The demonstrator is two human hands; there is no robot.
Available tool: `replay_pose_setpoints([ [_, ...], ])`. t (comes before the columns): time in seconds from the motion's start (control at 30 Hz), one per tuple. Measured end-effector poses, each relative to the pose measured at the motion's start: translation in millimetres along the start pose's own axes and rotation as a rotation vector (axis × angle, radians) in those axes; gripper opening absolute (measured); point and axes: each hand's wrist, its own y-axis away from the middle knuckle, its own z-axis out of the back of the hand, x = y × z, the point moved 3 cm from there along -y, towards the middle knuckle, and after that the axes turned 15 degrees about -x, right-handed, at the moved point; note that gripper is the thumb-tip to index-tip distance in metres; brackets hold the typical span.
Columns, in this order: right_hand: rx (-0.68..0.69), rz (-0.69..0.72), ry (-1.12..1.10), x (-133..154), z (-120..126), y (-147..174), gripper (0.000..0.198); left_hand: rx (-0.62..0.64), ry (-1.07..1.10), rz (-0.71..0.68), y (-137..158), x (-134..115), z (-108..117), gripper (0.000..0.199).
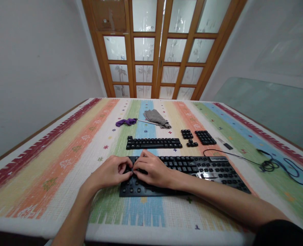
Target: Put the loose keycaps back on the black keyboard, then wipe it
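A black keyboard (213,174) lies flat in front of me, with many keycaps off its lower rows and right side, leaving bare switches. Keycaps are on its upper rows. Over its left end, my left hand (112,172) is pinched, thumb and forefinger meeting at a key position. My right hand (153,171) reaches across the keyboard from the right, its fingertips closed against the same spot and touching those of the left. What lies between the fingertips is dark and too small to make out.
Beyond the keyboard sit rows of removed keycaps (153,143), a small keycap cluster (186,134), arrow keycaps (192,143) and a number-pad block (205,137). A grey cloth (156,118), purple cloth (125,122), small dark-handled item (228,146) and coiled cable (269,166) lie around.
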Motion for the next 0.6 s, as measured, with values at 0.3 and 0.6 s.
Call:
replay_pose_setpoints([
  [0.3, 0.006, -0.022, -0.009, 1.6, 1.6, 0.1, 0.015, -0.006, 0.010, -0.009, 0.5, -1.5, 0.6, 0.015],
  [0.6, 0.052, -0.069, 0.061, 1.3, 1.6, 1.0, 0.015, -0.007, -0.015, -0.010, 0.0, -3.4, 0.3, 0.015],
])
